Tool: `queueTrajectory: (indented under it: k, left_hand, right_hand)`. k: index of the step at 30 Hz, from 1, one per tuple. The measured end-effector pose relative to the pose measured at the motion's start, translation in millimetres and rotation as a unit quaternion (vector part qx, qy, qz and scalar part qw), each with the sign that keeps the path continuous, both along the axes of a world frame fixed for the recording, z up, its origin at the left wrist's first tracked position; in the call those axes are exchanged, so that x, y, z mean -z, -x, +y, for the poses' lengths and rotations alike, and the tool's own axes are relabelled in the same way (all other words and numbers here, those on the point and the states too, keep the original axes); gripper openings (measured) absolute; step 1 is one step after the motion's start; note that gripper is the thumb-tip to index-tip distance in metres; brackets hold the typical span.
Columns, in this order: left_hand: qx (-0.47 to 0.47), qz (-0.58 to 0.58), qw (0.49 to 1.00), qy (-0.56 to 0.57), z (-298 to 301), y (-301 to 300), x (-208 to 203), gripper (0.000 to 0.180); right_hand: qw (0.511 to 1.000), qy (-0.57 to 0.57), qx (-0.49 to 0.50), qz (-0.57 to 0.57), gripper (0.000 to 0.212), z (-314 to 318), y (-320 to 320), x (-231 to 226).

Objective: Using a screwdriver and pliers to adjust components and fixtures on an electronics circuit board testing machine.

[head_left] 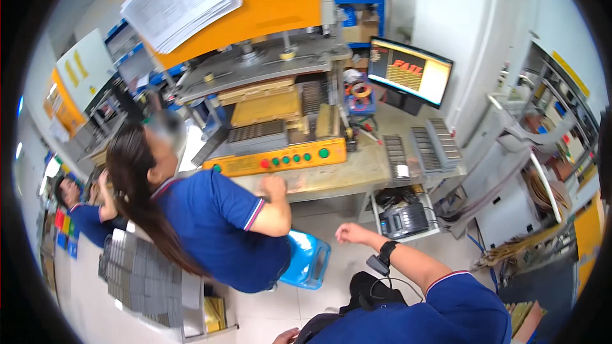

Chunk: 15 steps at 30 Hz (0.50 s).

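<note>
My right hand (350,233) is held out in mid-air over the floor, right of a blue plastic stool (306,260). Its fingers are loosely curled, with nothing seen in them. A black band with a small device (378,264) sits on that wrist, and a cable runs back from it. Only part of my left hand (287,336) shows at the lower edge; its fingers are mostly cut off. Neither hand touches the workbench (312,183). A co-worker in a blue shirt (217,229) sits left of me, one hand (274,186) by the bench edge.
An orange press machine (274,0) with a button panel (280,158) stands ahead. Right of it are a monitor (411,71), grey slotted trays (440,143) and an open drawer (408,222) of devices. Stacked grey trays (140,277) stand lower left. Another person (89,216) works at far left.
</note>
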State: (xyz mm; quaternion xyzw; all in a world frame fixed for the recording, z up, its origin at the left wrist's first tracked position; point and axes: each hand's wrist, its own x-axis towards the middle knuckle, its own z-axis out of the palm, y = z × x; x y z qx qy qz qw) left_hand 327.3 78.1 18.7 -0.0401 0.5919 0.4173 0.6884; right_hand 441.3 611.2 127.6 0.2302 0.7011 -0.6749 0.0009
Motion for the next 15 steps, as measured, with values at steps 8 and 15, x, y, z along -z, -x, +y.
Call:
queueTrajectory:
  k: [8, 15]
  left_hand:
    - [-0.433, 0.140, 0.874, 0.170, -45, -71, -91, 0.049]
    - [-0.444, 0.150, 0.853, 0.229, 15, -118, -152, 0.049]
  right_hand:
    - [0.979, -0.060, 0.170, 0.099, 0.014, 80, 175, -37]
    - [0.951, -0.229, 0.108, 0.178, 0.019, 122, 301, -25]
